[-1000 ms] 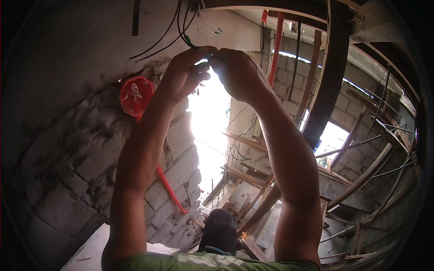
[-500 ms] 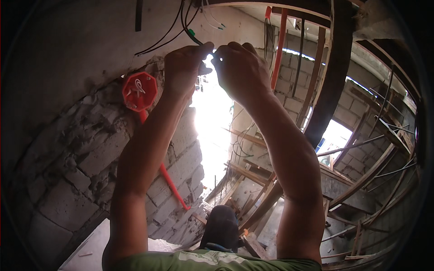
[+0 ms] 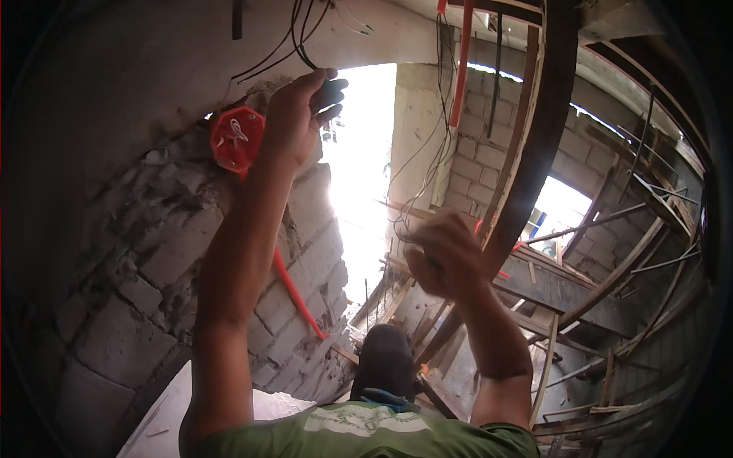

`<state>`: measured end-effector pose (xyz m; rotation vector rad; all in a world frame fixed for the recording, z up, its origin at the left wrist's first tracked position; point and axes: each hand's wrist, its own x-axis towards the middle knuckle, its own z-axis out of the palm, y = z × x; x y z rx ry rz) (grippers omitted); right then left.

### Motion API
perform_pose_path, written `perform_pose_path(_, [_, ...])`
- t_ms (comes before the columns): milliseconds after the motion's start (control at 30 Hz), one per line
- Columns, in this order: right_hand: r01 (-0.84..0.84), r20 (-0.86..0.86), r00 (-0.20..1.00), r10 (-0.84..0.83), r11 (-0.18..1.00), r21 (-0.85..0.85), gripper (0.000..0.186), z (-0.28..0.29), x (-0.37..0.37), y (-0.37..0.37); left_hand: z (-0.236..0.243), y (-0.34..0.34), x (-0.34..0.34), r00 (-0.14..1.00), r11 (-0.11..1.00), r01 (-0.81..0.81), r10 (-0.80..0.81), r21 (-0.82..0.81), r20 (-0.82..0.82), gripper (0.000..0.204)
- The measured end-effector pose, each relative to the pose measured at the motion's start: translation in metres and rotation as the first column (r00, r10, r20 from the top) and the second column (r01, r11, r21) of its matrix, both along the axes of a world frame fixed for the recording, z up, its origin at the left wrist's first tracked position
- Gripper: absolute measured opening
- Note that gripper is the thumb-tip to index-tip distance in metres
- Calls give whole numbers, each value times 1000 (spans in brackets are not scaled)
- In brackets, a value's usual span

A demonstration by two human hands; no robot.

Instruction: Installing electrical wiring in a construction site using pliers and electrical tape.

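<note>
My left hand (image 3: 313, 107) is raised at the lower end of a bundle of black wires (image 3: 294, 34) hanging from the ceiling, gripping one between thumb and forefinger while its other fingers curl loosely. A red octagonal junction box (image 3: 237, 141) with white wire inside sits on the rough block wall just left of that wrist, above a red conduit (image 3: 298, 294). Lower, to the right, my right hand (image 3: 443, 252) is blurred, its fingers curled; whatever they hold is hidden. Behind it, thin loose wires (image 3: 427, 175) dangle in loops.
A dark timber beam (image 3: 546, 137) crosses the right side, with red conduit (image 3: 462, 61) beside it. Further right are timber scaffolding (image 3: 611, 313), thin bars and a block wall (image 3: 489, 160). A bright wall opening (image 3: 363, 153) stands centrally; a pale slab (image 3: 168, 420) lies bottom left.
My right hand has left my left hand and dropped down and to the right. My left hand stays raised at the black wires, a little higher in view.
</note>
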<state>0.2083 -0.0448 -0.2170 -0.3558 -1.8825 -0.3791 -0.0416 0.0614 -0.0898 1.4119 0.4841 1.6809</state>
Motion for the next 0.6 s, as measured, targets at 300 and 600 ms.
perform_pose_path(300, [153, -357, 804, -476, 745, -649, 15, -194, 68, -113, -14, 44, 3, 860, 875, 483, -473, -9, 193, 14])
perform_pose_path(600, [371, -74, 561, -825, 330, -868, 13, -283, 106, -184, -3, 75, -31, 875, 860, -303, 422, 411, -239, 35])
